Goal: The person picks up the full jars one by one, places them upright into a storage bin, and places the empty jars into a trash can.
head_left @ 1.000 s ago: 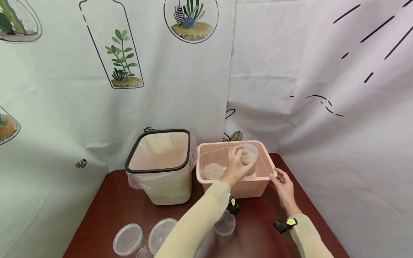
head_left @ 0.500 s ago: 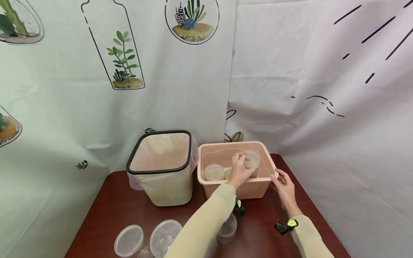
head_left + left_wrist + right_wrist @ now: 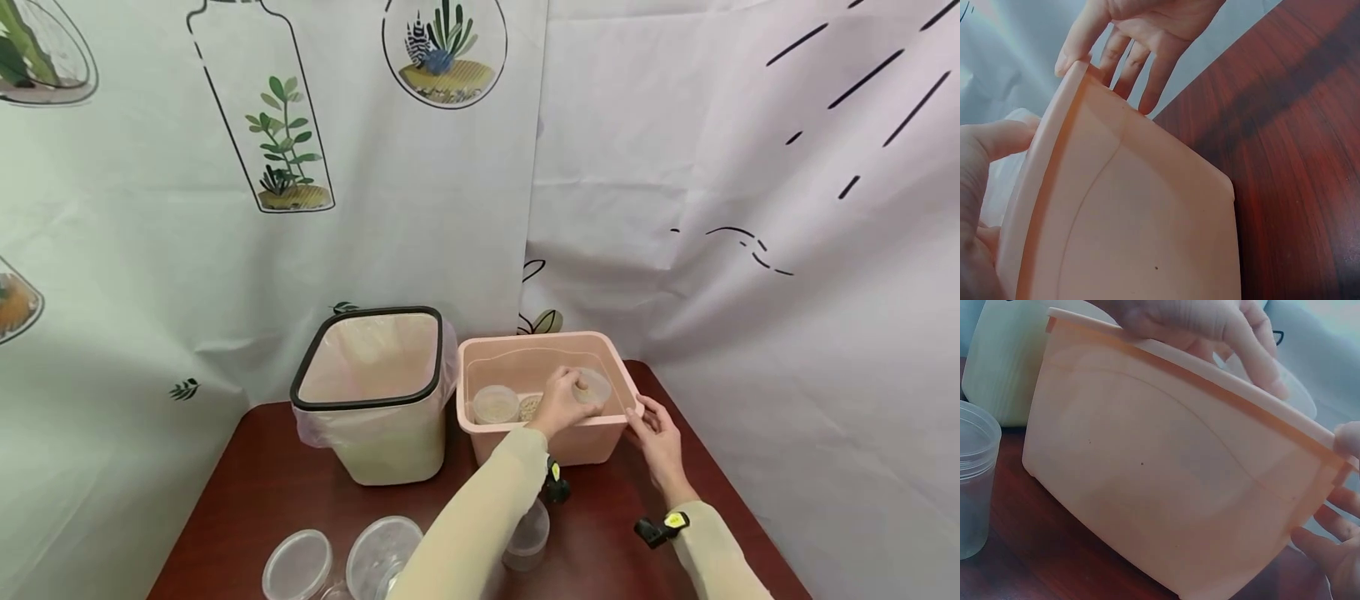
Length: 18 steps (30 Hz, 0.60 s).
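Note:
My left hand (image 3: 561, 403) reaches over the front rim of a pink plastic bin (image 3: 536, 343), low inside its right half. Its thumb and fingers grip a clear round plastic container (image 3: 595, 387), partly hidden by the hand. My right hand (image 3: 660, 437) holds the bin's front right corner; in the left wrist view, its thumb (image 3: 1075, 40) lies at the rim and the other fingers go down outside. Left of the gripped container stand another clear container (image 3: 495, 406) and a smaller one with pale grain-like bits (image 3: 529, 407), partly behind the left hand.
A lined waste bin (image 3: 401, 446) with a black rim stands left of the pink bin. A clear plastic cup (image 3: 527, 533) stands on the dark red table (image 3: 225, 492) in front. Round lids or tubs (image 3: 298, 565) lie at front left. A printed cloth (image 3: 420, 192) hangs behind.
The left hand has lowered the clear container deeper into the pink bin and slightly to the right. The right hand keeps its hold on the bin's corner.

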{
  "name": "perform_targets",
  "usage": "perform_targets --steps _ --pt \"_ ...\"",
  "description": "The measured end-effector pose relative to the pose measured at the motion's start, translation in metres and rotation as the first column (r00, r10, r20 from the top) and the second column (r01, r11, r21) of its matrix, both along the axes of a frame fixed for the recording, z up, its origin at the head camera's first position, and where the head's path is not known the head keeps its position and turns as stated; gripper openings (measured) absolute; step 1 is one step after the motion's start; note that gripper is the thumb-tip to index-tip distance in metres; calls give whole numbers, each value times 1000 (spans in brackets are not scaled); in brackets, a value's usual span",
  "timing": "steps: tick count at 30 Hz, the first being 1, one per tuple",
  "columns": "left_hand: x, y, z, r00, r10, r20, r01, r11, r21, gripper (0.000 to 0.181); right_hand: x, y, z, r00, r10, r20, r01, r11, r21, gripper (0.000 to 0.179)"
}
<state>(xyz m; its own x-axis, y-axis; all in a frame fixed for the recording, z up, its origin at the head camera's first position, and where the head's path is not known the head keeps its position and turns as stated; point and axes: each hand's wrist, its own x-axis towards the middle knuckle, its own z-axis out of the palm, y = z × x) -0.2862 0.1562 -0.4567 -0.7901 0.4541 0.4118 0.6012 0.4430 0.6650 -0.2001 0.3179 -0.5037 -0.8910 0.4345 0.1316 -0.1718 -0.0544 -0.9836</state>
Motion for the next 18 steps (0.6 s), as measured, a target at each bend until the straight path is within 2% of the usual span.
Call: perform_targets --steps 1,4,7,9,13,14,18 --pt "0 0 0 1000 -5 -6 5 1000 -18 31 -2 2 -5 999 17 -44 -18 1000 -21 46" --pt "-1 0 -2 999 -20 -29 19 998 -52 31 -3 3 -11 998 14 -56 -14 1000 -4 45" --pt "-2 2 -2 999 -19 -28 18 999 -48 30 -9 9 -23 998 16 -68 -15 1000 8 51" --pt "-3 4 -2 1000 -15 -14 15 999 -37 30 -18 19 -39 998 14 -57 -14 1000 14 53" --pt "-3 8 1 999 -16 -30 15 999 -48 32 -44 46 -88 996 13 -83 -13 1000 2 51" --pt "-3 8 1 999 -21 -45 18 998 -62 33 -43 48 -89 993 34 -112 -38 999 -32 48" --pt "-3 10 3 992 -44 -115 27 989 -147 30 -52 53 -105 992 17 -124 -24 998 -51 50"
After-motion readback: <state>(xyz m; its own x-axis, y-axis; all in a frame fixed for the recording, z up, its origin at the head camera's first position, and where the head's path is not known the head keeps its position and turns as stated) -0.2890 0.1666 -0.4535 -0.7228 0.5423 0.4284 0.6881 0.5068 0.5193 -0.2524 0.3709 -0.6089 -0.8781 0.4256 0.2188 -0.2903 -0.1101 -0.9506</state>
